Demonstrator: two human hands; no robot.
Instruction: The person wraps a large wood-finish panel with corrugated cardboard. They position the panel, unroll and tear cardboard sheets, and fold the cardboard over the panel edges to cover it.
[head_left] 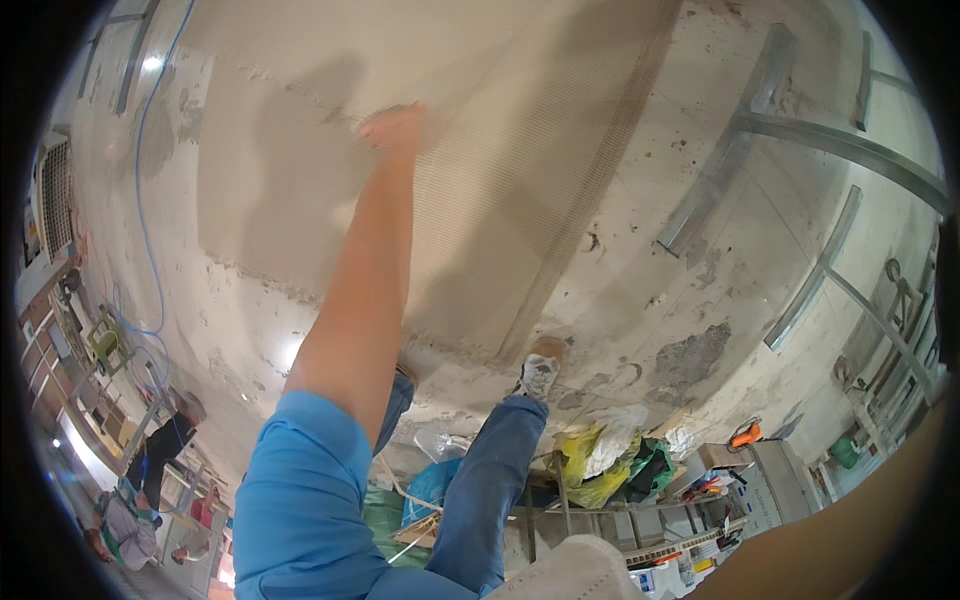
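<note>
My left arm, in a blue sleeve, stretches forward over a smooth beige coated patch (235, 200). At its end my left hand (393, 126) is against the patch, at the edge of a fine mesh sheet (500, 200). Its fingers are blurred, so whether they grip the mesh is unclear. A small ridge of the coating shows by the fingertips. The mesh spreads right of the hand, with a denser strip along its right edge. Only a blurred part of my right arm (830, 510) shows at lower right; that hand is out of view. My shoe (540, 368) stands at the patch's near edge.
Metal profiles (720, 150) lie at right. A blue hose (143, 190) runs along the left. Behind my legs are a yellow plastic bag (595, 465), a green sack (385, 520) and tools by boxes. Other people, one in black (160, 455), are at lower left.
</note>
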